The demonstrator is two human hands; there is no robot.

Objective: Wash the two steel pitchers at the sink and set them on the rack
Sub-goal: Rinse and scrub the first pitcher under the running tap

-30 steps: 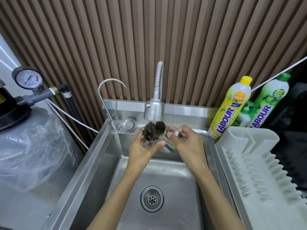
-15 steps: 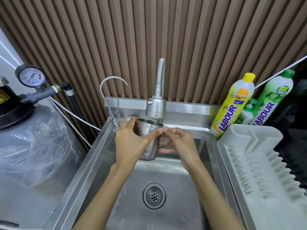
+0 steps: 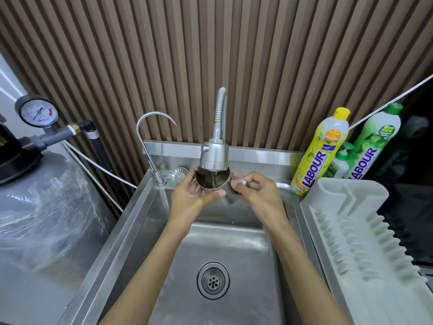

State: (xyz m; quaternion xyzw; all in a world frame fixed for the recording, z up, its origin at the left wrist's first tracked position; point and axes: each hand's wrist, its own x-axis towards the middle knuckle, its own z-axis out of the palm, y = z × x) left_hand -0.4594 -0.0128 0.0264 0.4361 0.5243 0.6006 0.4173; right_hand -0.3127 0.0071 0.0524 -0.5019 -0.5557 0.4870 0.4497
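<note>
One steel pitcher [image 3: 212, 180], held over the back of the sink [image 3: 234, 242], directly beneath the spray head [image 3: 214, 156] of the flexible faucet. Mouth tipped toward the viewer, dark interior exposed, thin stream of water falling into it.

Grip: left hand [image 3: 189, 198] wrapped round the pitcher's body from the left, thumb laid across the lower front wall; right hand [image 3: 255, 192] at the pitcher's right side, fingers curled round the bright handle. Both forearms stretched up over the basin, with the round drain [image 3: 213, 280] between them near the basin's middle.

On the back ledge, left of the pitcher: loose strainer disc [image 3: 179, 175], then slim gooseneck tap [image 3: 150, 141].

At the right rear corner: yellow LABOUR bottle [image 3: 321, 151] and green LABOUR bottle [image 3: 372, 141], both tilted back toward the slatted wall [image 3: 210, 55], small pump bottle [image 3: 339, 160] between them.

White plastic rack [image 3: 365, 242] just beside the sink's right rim, well apart from the pitcher.

Far left: grey tank [image 3: 42, 207] wrapped in clear film, pressure gauge [image 3: 37, 112] above it on grey pipework.
</note>
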